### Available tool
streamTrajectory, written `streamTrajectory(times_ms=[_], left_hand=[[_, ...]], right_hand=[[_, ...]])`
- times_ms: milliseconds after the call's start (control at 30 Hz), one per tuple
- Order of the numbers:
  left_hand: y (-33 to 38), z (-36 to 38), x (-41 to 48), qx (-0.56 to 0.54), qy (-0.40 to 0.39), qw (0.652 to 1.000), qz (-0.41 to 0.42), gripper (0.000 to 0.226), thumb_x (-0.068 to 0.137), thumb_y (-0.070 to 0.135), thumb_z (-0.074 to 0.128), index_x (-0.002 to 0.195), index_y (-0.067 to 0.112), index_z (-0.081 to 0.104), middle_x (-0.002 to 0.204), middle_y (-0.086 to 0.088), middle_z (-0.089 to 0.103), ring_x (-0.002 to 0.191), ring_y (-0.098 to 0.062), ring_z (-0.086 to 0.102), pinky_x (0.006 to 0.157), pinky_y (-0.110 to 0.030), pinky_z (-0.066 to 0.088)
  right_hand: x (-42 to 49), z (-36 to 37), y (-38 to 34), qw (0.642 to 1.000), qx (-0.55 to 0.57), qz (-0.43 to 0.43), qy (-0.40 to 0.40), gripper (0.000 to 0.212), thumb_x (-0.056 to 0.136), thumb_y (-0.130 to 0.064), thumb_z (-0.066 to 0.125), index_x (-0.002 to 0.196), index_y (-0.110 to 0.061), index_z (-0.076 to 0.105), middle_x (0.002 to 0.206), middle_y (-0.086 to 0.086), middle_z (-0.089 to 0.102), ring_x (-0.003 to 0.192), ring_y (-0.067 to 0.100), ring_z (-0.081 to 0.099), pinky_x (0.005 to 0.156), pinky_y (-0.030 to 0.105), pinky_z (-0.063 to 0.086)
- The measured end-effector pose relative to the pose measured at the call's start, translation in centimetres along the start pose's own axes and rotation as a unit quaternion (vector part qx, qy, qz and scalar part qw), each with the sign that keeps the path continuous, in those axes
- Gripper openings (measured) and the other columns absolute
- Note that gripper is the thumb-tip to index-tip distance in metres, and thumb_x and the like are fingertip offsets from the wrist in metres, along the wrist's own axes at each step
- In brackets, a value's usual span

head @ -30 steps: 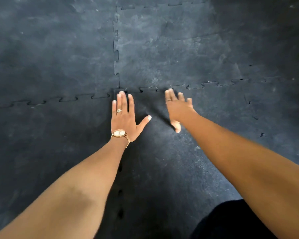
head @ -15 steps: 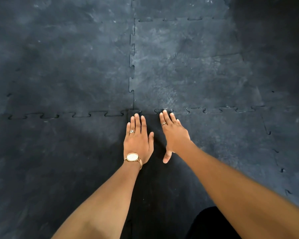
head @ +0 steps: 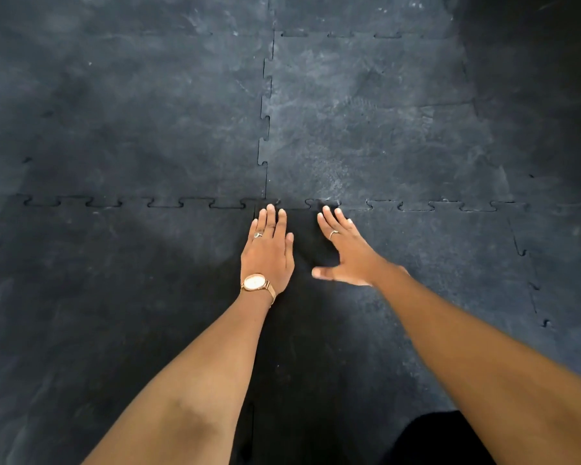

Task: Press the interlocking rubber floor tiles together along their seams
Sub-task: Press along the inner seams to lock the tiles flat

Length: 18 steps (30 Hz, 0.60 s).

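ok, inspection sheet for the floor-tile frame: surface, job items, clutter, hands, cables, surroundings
Surface: dark rubber floor tiles, scuffed and dusty.
Job's things: horizontal seam and vertical seam meet in front of the hands; small gaps show at some tabs.
Clutter: nothing seen.
Hands: left hand flat, palm down, fingers at the seam junction, wristwatch and ring on it; right hand open, thumb spread, fingers near the horizontal seam, ring on it. Neither holds anything.
Cables: nothing seen.
Surroundings: dark clothing at bottom edge; far right in shadow.
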State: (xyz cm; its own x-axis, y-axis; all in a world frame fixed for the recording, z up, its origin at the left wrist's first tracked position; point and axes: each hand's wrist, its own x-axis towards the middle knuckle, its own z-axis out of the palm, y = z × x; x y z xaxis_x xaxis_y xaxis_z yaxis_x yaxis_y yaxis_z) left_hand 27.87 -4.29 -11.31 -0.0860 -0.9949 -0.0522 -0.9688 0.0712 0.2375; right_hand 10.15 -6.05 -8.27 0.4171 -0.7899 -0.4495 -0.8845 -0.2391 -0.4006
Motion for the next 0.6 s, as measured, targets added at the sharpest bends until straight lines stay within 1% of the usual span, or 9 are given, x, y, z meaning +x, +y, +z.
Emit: streamTrajectory(times_ms=[67,100,133,167,200,267,333,433,600], left_hand=[[-0.2,0.1,0.1,-0.031,0.018,0.999,-0.007,0.047,0.103,0.021,0.029,0.149,0.009,0.03,0.158,-0.011,0.024,0.148,-0.024,0.018,0.121,-0.031,0.011],[-0.2,0.2,0.1,-0.028,0.027,0.999,-0.007,0.047,0.103,0.02,0.03,0.149,0.008,0.031,0.158,-0.012,0.025,0.148,-0.024,0.019,0.121,-0.032,0.012],[-0.1,0.3,0.1,-0.016,0.032,0.999,-0.003,0.048,0.102,0.021,0.029,0.149,0.007,0.031,0.157,-0.013,0.026,0.147,-0.026,0.019,0.121,-0.034,0.013],[0.0,0.5,0.1,0.004,0.034,0.999,0.0,0.05,0.102,0.022,0.026,0.149,0.006,0.029,0.157,-0.015,0.025,0.147,-0.027,0.019,0.121,-0.036,0.013],[0.1,0.6,0.1,0.023,0.035,0.999,0.0,0.054,0.1,0.025,0.021,0.15,0.004,0.026,0.157,-0.017,0.024,0.147,-0.029,0.018,0.121,-0.038,0.012],[0.0,0.7,0.3,0.041,0.031,0.999,-0.015,0.06,0.098,0.03,0.013,0.152,0.003,0.019,0.159,-0.018,0.017,0.148,-0.029,0.013,0.121,-0.04,0.008],[-0.1,0.9,0.4,0.043,0.021,0.998,-0.028,0.064,0.098,0.036,0.009,0.153,0.003,0.014,0.16,-0.017,0.013,0.149,-0.027,0.009,0.122,-0.042,0.007],[-0.1,1.0,0.4,0.05,0.012,0.998,-0.02,0.074,0.098,0.054,0.013,0.153,0.003,0.012,0.16,-0.018,0.012,0.149,-0.028,0.007,0.122,-0.043,0.007],[-0.2,0.8,0.8,0.049,-0.008,0.998,-0.025,0.074,0.098,0.054,0.018,0.153,0.004,0.011,0.16,-0.016,0.011,0.149,-0.027,0.006,0.122,-0.042,0.006]], right_hand=[[-0.4,1.2,0.4,0.998,-0.024,-0.017,0.062,0.08,0.097,-0.045,0.044,0.154,-0.009,0.001,0.162,0.003,-0.008,0.148,0.018,-0.013,0.122,0.04,0.0],[-0.5,2.0,0.3,0.993,-0.061,-0.012,0.102,0.07,0.099,-0.045,0.029,0.154,-0.009,0.003,0.162,0.003,-0.005,0.149,0.018,-0.009,0.122,0.04,-0.001],[-0.5,2.9,0.0,0.986,-0.093,0.001,0.139,0.068,0.098,-0.047,0.015,0.153,-0.01,0.003,0.162,0.003,-0.002,0.15,0.018,-0.007,0.122,0.04,-0.002],[-0.4,3.7,-0.3,0.98,-0.113,0.021,0.165,0.069,0.096,-0.047,0.007,0.153,-0.011,0.002,0.162,0.003,-0.002,0.15,0.018,-0.005,0.122,0.041,-0.003],[-0.3,4.2,-0.4,0.975,-0.121,0.043,0.18,0.069,0.095,-0.048,0.002,0.153,-0.011,0.0,0.162,0.002,-0.003,0.15,0.018,-0.005,0.122,0.043,-0.003],[0.0,4.8,-0.5,0.972,-0.119,0.077,0.189,0.07,0.095,-0.05,0.001,0.153,-0.011,-0.002,0.162,0.002,-0.006,0.15,0.017,-0.007,0.121,0.045,-0.004],[0.2,4.8,-0.2,0.969,-0.126,0.092,0.189,0.07,0.096,-0.052,0.003,0.153,-0.012,-0.003,0.162,0.002,-0.006,0.149,0.017,-0.009,0.121,0.046,-0.005],[0.3,4.7,-0.1,0.968,-0.138,0.094,0.186,0.07,0.097,-0.052,0.007,0.154,-0.012,0.001,0.162,0.001,-0.002,0.149,0.018,-0.008,0.12,0.049,-0.003],[0.3,4.3,-0.1,0.971,-0.135,0.094,0.172,0.069,0.098,-0.052,0.013,0.154,-0.013,0.006,0.162,0.001,0.004,0.15,0.02,-0.002,0.119,0.051,0.003]])
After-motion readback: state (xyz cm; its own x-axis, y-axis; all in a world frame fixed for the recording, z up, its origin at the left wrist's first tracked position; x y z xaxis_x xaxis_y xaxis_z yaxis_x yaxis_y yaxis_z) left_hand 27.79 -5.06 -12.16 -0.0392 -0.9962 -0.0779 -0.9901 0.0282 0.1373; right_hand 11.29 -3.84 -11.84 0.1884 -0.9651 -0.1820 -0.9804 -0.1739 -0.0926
